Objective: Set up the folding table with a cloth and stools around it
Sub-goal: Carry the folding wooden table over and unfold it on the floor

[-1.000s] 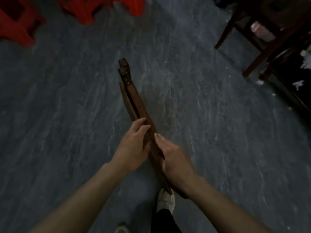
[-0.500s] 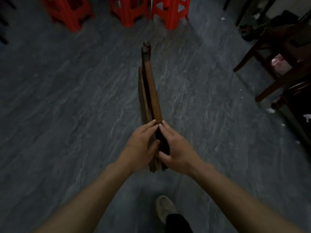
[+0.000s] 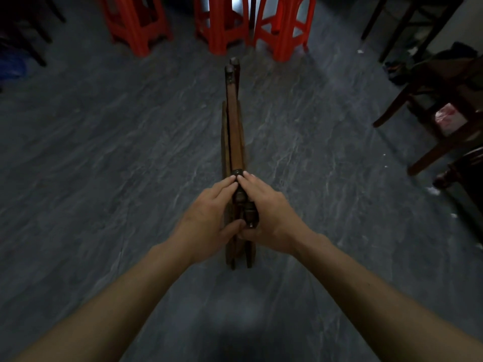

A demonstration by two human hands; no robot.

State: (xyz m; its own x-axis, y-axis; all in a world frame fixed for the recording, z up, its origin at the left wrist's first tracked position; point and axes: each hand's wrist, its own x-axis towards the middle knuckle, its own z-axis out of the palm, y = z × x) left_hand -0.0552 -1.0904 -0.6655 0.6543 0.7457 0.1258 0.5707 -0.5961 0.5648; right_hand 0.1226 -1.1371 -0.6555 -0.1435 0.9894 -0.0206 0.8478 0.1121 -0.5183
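A folded brown wooden table (image 3: 234, 131) stands on edge on the grey floor, seen end-on and pointing away from me. My left hand (image 3: 206, 220) grips its near top from the left, thumb curled under. My right hand (image 3: 269, 215) grips the same end from the right. The fingertips of both hands meet over a dark metal band on the frame. Three red plastic stools (image 3: 222, 24) stand in a row on the floor beyond the table's far end. No cloth is in view.
Dark wooden chairs (image 3: 444, 105) stand at the right, one with a pink bag beneath it. Dark chair legs (image 3: 31, 30) and something blue sit at the far left. Grey marbled floor (image 3: 104, 158) lies open on both sides of the table.
The folded table has swung from a leftward slant to pointing straight ahead and sits more upright. Both hands have closed round its near end. The red stools have come further into view.
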